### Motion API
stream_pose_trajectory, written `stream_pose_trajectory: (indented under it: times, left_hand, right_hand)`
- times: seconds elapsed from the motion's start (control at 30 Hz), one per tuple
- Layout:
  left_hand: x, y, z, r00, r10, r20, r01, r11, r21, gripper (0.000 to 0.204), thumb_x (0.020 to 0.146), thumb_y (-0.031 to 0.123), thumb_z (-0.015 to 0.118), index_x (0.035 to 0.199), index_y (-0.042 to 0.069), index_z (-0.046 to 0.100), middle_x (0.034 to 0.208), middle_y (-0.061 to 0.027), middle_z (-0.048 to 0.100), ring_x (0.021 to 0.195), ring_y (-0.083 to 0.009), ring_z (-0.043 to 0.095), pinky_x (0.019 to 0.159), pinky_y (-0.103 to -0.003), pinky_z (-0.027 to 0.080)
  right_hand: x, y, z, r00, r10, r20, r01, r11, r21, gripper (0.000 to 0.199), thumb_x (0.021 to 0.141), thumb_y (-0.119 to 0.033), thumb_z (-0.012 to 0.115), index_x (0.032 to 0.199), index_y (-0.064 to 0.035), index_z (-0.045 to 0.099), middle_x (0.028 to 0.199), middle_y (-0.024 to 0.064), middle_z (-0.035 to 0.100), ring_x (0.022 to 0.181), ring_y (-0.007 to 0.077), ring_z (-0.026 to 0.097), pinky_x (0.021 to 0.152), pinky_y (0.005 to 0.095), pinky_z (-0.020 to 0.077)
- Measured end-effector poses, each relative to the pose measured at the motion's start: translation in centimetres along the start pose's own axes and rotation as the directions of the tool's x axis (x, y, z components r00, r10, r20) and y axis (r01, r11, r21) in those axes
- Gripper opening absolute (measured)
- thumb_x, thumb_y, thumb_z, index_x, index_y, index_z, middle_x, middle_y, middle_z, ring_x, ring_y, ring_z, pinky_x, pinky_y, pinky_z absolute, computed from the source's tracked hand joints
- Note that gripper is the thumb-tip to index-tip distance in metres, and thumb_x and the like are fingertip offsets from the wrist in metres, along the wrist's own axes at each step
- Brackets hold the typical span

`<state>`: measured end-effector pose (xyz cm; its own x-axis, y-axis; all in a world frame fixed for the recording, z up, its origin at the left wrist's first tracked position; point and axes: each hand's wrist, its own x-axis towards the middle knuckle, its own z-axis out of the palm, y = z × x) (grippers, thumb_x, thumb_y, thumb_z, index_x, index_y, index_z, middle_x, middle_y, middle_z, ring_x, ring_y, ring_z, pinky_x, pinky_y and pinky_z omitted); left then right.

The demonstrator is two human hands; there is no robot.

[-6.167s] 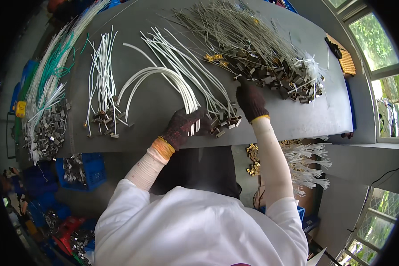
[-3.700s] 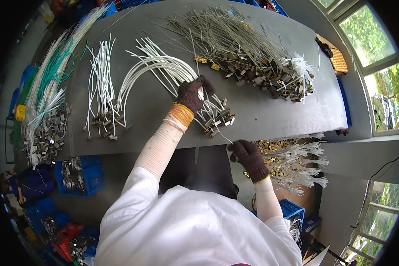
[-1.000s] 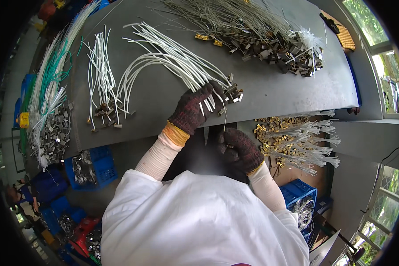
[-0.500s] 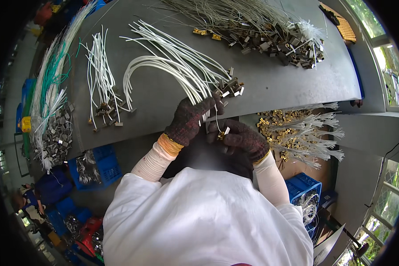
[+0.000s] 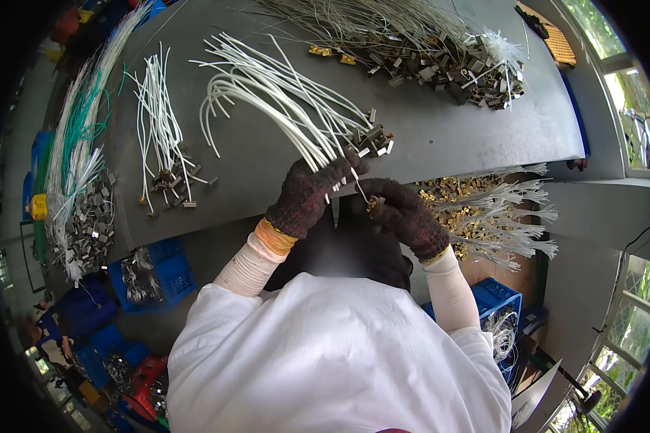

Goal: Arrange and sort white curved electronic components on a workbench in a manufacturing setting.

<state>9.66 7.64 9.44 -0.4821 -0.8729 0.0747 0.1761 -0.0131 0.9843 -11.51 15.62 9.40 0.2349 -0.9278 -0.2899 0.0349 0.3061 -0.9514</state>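
Observation:
My left hand (image 5: 303, 190), in a dark knitted glove, is closed around a bundle of white cables (image 5: 280, 124). Their loops arch to the far left, and short ends poke out below the fingers. One cable runs on from this bundle to my right hand (image 5: 406, 220), gloved alike. Its fingers pinch a small brass-coloured metal piece (image 5: 373, 204) at that cable's end, mostly hidden by the glove. Just beyond the left hand, more white cables lie with dark metal clips (image 5: 372, 138) on their ends.
A grey table (image 5: 217, 195) spans the front. On it lie a small white cable bunch (image 5: 159, 108), a long white-and-green bundle (image 5: 87, 115) and a large clip-ended wire heap (image 5: 448, 68). Brass-ended bundles (image 5: 498, 216) rest at right. Blue crates (image 5: 172, 270) stand below.
My right hand has moved slightly right and up, drawing the single cable straighter. The metal piece has turned. One cable in the left hand's bundle has swung away from the small bunch.

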Motion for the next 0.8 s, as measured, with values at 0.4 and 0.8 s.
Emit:
stream_pose_trajectory:
  times: [0.4,0.8]
  left_hand:
    - [-2.1,2.5,0.3,0.993,-0.069,0.099,0.094,0.955,-0.281,0.030,0.098,0.020,0.060,0.119,-0.001,0.061,0.104,-0.0046,0.066,0.086,-0.0122,0.059,0.077,-0.028,0.050]
    - [2.0,3.3,-1.2,0.994,0.071,-0.078,-0.084,0.980,-0.181,0.024,0.100,0.016,0.053,0.109,-0.004,0.062,0.093,-0.0118,0.070,0.086,-0.0194,0.068,0.077,-0.032,0.056]
  right_hand:
    - [1.6,-3.6,1.3,0.970,-0.016,0.241,-0.092,0.897,0.432,0.044,0.093,-0.030,0.064,0.125,-0.0010,0.057,0.102,0.0047,0.067,0.092,0.0107,0.058,0.082,0.0250,0.0470]
    - [-0.5,-2.3,2.1,0.997,0.067,-0.025,-0.041,0.829,0.558,0.035,0.091,-0.022,0.064,0.117,0.0001,0.059,0.092,0.0061,0.067,0.057,0.0043,0.049,0.048,0.0165,0.0345]
